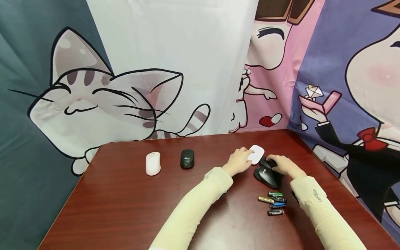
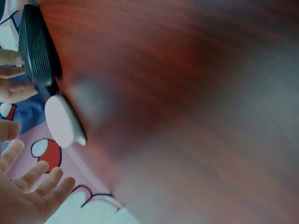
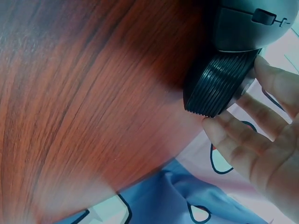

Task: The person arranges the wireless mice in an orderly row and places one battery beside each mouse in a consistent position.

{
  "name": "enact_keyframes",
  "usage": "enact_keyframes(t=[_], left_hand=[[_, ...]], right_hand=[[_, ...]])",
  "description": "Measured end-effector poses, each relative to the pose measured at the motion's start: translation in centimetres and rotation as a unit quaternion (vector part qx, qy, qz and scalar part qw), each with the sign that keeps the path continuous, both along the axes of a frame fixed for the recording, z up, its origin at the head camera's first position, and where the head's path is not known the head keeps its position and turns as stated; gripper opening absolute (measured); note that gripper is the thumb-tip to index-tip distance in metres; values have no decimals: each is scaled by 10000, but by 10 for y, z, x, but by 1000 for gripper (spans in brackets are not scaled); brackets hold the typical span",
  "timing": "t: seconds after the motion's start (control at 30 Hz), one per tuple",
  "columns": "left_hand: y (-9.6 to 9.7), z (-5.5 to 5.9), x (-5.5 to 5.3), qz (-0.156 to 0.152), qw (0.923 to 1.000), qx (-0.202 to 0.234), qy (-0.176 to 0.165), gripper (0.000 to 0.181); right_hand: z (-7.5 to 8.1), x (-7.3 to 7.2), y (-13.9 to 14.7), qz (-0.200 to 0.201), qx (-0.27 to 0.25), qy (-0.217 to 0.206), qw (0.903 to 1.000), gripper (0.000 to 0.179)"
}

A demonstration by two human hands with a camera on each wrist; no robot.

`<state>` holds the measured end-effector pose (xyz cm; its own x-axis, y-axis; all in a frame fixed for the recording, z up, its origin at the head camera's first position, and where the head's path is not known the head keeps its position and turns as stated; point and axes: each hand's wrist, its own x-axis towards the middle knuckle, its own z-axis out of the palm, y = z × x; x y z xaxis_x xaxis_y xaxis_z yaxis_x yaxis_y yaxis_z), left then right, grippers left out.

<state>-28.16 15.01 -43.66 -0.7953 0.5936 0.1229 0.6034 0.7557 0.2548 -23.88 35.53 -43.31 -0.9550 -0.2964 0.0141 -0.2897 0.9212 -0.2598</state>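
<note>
My left hand point(image 1: 239, 161) is at the left side of a white rounded mouse point(image 1: 256, 155), its fingertips right at the edge. In the left wrist view, its fingers point(image 2: 35, 182) are spread beside the white mouse point(image 2: 60, 121). My right hand point(image 1: 283, 164) pinches a black mouse point(image 1: 266, 162) with ribbed sides. The right wrist view shows thumb and fingers on either side of that ribbed mouse point(image 3: 219, 84). A larger black mouse point(image 1: 267, 176) lies just in front of it, overlapping it in the head view.
Several batteries point(image 1: 275, 212) lie loose nearer the front of the brown table point(image 1: 125, 208). A white mouse point(image 1: 153, 163) and a small black mouse point(image 1: 187, 159) stand apart on the left. A cartoon-printed curtain point(image 1: 193, 62) hangs behind the table's back edge.
</note>
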Motion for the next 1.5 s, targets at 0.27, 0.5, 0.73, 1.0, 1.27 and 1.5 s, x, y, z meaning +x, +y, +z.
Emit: enact_keyframes(t=[0.27,0.5,0.73,1.0,1.27,1.5], left_hand=[[29,-5,-8,205,9998,-86,-24,43],[44,-3,-19,290,9995,-18,134,40],[56,-1,-24,431,9990,-75,-117,44],[64,-12,-26,434,9962,-429,-617,45],[66,-20,-28,306,9976,-577,-218,42],[68,-24,-31,494,9976,-484,-31,45]], right_hand=[[1,0,-4,-55,129,-112,9998,32],[5,-1,-6,47,449,-85,9989,32],[12,-2,-9,-13,738,-162,9971,33],[7,-1,-11,-70,824,-127,9965,35],[10,-1,-12,-172,945,-251,9951,35],[8,-2,-11,-214,869,-240,9957,35]])
